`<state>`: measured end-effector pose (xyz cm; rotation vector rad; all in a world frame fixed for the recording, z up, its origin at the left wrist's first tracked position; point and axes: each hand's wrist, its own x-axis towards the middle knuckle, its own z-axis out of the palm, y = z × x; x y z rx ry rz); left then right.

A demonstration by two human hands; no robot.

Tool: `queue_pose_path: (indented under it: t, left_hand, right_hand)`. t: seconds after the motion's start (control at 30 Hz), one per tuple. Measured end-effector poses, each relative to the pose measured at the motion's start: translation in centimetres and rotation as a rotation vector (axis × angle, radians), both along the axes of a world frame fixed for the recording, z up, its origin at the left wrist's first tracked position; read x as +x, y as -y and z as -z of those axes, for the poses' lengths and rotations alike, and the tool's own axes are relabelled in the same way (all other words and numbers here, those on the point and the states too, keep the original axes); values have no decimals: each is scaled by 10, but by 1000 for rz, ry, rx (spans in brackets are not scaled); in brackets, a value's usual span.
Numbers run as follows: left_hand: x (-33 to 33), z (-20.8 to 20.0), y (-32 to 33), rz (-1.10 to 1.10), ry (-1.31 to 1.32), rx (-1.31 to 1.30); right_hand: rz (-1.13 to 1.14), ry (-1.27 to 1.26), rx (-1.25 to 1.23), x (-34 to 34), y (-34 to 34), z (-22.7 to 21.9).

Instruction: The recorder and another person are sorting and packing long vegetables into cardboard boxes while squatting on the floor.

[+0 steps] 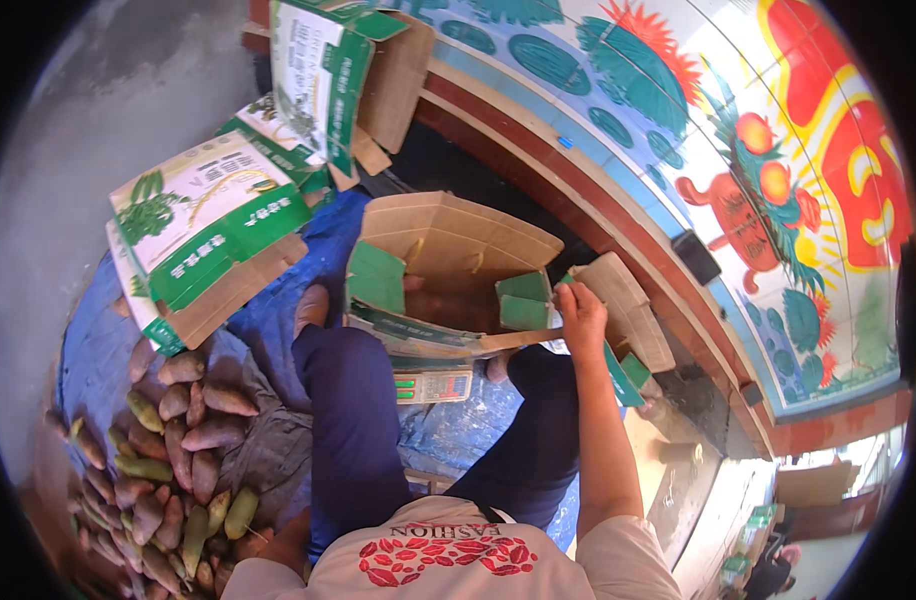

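Observation:
My right hand (581, 318) is closed on the near right edge of an open cardboard box (448, 222), its fingers bent over a flap. The box has brown inner walls and green-and-white outer sides. It stands in front of my knees at a digital scale (434, 386), whose display shows below the near side. Reddish shapes lie in the box's shadowed bottom, too dark to tell apart. Of my left arm only a part (286, 543) shows beside my left thigh; the hand is not visible. Close to that arm lies a pile of long purplish-red and green root vegetables (186, 437).
More green-and-white cartons (210, 215) are stacked at the far left on a blue sheet (88, 325). Another open carton (623, 300) stands right of the box. A tiled wall with painted pictures (618, 70) runs along the far right, above a reddish-brown ledge (538, 160).

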<state>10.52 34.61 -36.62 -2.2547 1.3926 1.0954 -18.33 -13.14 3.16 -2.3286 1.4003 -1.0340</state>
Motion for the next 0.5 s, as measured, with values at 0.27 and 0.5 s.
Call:
queue_pose_path:
  t: [0.27,0.5]
  left_hand:
    - [-6,10,60,174,-53,-12]
    - [-11,10,87,245,-78,-4]
  right_hand:
    - [33,47,51,4,-2,-5]
    - [26,12,71,3,0,0]
